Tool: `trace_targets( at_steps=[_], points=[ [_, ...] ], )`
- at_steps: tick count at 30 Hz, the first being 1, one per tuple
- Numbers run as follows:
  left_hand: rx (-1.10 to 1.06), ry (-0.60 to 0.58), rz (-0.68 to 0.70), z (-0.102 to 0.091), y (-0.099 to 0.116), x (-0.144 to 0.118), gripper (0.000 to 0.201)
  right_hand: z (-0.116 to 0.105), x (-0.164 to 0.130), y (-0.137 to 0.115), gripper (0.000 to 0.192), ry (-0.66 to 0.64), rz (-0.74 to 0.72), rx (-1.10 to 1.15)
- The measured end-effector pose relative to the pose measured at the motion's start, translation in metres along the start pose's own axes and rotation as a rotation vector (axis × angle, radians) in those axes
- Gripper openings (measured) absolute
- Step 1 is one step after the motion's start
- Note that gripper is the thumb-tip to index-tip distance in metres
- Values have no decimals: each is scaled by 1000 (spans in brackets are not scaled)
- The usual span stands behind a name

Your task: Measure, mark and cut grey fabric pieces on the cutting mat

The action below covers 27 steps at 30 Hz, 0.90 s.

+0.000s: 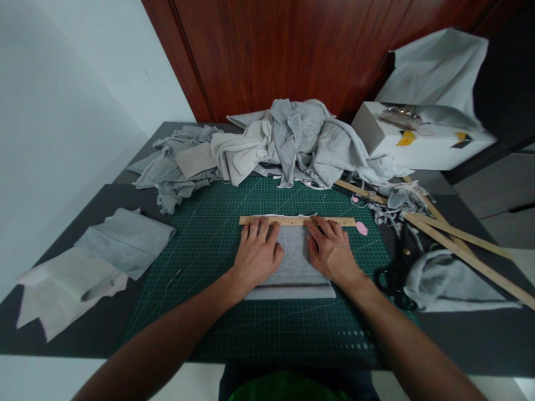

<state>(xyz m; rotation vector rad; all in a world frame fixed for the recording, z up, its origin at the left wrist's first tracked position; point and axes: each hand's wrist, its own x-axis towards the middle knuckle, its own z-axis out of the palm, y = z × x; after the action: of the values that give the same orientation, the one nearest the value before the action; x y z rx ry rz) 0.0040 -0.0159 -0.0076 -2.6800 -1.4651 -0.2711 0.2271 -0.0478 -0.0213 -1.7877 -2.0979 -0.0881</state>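
A wooden ruler (292, 221) lies crosswise over the far edge of a folded piece of grey fabric (295, 262). My left hand (257, 253) rests flat on the fabric, its fingertips on the ruler's left half. On the right half, the fingertips of my right hand (332, 250) press down in the same way, palm over the fabric. Both hands have their fingers stretched out. A thin whitish strip of cloth shows just beyond the ruler. Beside the ruler's right end sits a small pink piece (361, 228), perhaps tailor's chalk.
Under the fabric is a green cutting mat (200, 250). Heaped grey cloth (309, 133) lines the back. Cut pieces (125, 239) lie at left. Black scissors (397, 278), wooden strips (463, 250) and scraps lie at right, with a white box (430, 145) behind.
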Motion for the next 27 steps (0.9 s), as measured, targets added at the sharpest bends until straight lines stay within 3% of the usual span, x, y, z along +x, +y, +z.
trace_targets(
  at_steps=[27],
  points=[
    [-9,-1,-3,1,0,2,53,-2,1,-2,44,-8,8,25]
  ],
)
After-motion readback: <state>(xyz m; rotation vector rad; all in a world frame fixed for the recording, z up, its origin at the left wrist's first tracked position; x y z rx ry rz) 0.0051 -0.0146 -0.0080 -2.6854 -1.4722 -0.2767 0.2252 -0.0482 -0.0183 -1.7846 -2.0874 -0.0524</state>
